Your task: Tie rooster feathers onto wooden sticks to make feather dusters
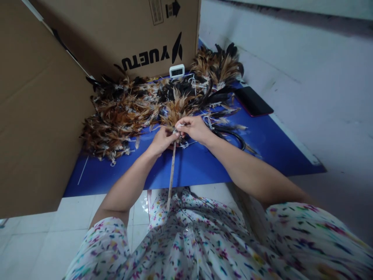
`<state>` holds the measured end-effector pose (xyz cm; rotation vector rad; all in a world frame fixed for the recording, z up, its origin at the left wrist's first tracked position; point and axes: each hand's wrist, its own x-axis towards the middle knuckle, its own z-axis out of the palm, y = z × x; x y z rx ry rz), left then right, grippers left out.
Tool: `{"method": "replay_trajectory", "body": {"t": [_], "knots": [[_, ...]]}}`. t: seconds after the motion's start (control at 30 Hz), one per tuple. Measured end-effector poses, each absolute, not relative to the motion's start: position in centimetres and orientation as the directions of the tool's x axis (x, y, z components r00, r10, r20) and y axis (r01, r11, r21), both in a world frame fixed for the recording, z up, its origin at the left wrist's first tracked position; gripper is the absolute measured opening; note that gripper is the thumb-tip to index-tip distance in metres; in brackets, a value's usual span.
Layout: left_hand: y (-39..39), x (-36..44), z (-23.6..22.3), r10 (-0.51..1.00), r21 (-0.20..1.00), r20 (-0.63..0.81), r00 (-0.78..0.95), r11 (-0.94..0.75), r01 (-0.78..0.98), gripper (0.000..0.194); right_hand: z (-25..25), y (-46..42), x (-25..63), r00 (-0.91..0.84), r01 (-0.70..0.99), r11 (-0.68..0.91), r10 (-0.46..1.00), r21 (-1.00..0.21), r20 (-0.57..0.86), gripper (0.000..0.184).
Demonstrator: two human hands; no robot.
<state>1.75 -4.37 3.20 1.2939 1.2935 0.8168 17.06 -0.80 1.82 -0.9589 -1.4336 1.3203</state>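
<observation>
Surveying from the head camera, I record first the cardboard box, its panels standing at the back and left of the blue table. Across the far and left part of that table lies a heap of feathers, brown with black among them; a second cluster sits at the far right, by the wall. A tablet rests flat near the right edge.

The left hand and the right hand meet near the middle of the table. I note the left grasping the base of a feather bunch, whose tips point away from the person. From the same grip a thin stick runs towards the lap; its upper end is hidden, so I cannot tell whether it is fastened. The right thumb and forefinger pinch a small white piece against that base; its material is too small to identify. Beyond the hands stands a white clock.

In my judgement the step in hand is binding or fitting feathers at the stick's end. The next move calls for a steady left grip while the right secures the base.
</observation>
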Motion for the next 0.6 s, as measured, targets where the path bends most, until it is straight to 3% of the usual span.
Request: {"method": "replay_trajectory", "body": {"t": [0.1,0.27,0.6], "knots": [[-4.2,1.5,2.6,0.992,0.935,-0.079,0.103,0.037,0.353,0.041,1.7,-0.9,17.0,-0.264,-0.037,0.093,0.959,-0.995,0.100,0.009],[-3.8,1.2,2.2,0.980,0.808,0.149,0.135,-0.199,0.555,0.036,1.5,-1.0,16.9,-0.280,-0.020,0.066,0.958,-0.998,0.069,0.003],[-3.1,0.9,1.7,0.990,0.872,0.091,0.103,-0.129,0.472,0.011,2.0,-1.3,16.7,-0.266,-0.022,-0.038,0.963,-0.999,-0.031,0.009]]}}
